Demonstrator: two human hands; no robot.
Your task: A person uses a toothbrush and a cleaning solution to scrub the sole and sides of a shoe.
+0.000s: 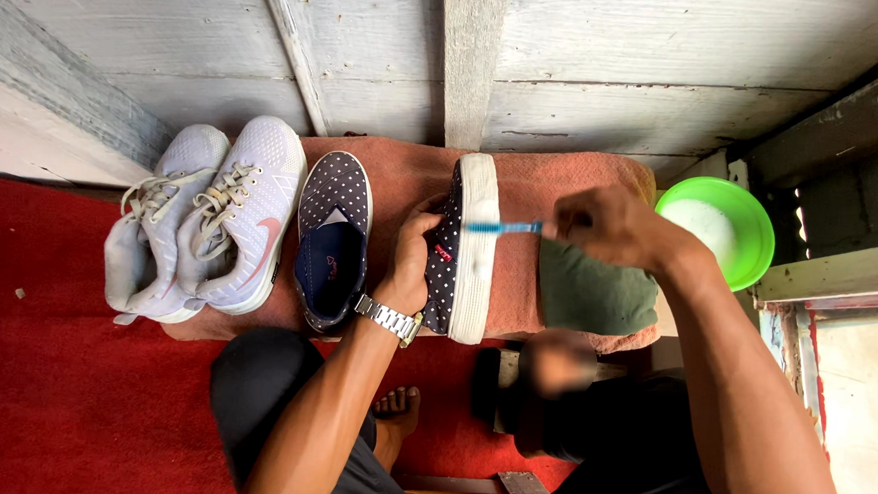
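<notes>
The left hand (410, 266) is wrapped around the upper of a navy, white-dotted slip-on canvas shoe (445, 262), holding it on its side so the thick white rubber sole (476, 249) faces up; the shoe's long axis runs near to far across a salmon-pink towel (552, 188); the right hand (610, 226), fingers closed around the handle, holds a blue toothbrush (505, 226) lying left to right, square to the sole, its head resting on the white rubber. The right hand sits just right of the shoe and is the nearer one to the bright green plastic bowl (755, 229) at far right, which holds a white, milky liquid; a folded dark green cloth (597, 290) lies under that hand. The matching dotted shoe (331, 236) lies opening-up just left of the left hand; beyond it a pair of pale grey laced sneakers (210, 220) rests partly on the red carpet (41, 397).
</notes>
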